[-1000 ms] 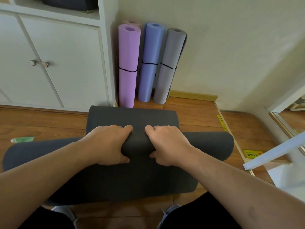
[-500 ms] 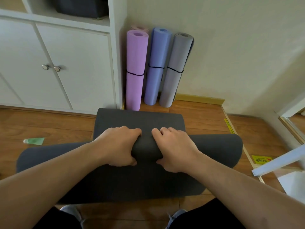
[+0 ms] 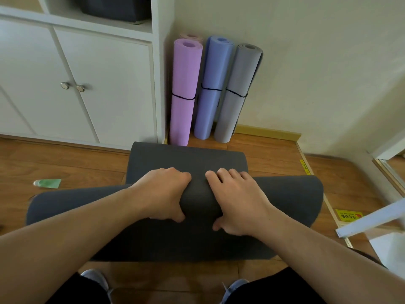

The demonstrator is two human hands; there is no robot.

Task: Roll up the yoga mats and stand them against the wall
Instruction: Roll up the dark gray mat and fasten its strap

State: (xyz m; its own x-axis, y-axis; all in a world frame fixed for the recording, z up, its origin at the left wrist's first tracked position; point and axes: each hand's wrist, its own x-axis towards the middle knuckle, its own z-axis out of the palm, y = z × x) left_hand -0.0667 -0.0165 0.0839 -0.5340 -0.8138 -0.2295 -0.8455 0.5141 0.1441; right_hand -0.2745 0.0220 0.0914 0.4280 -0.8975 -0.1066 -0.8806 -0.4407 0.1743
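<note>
Rolled slightly further toward the wall since a moment ago, with both hands shifted forward on the dark grey foam yoga mat. Left hand and right hand set close together, clamped over the roll's middle, fingers curled round it. Likely light, soft, springy and grippy; best held mid-roll. Beyond the hands, lilac rolled mat, blue rolled mat, grey rolled mat upright. Right of the right hand, yellow floor sticker, writing unreadable.

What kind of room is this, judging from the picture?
Probably a room in a home, used for exercise: white cupboards along one wall, a wooden floor, and rolled mats standing in the corner while the hands roll a dark mat.
</note>
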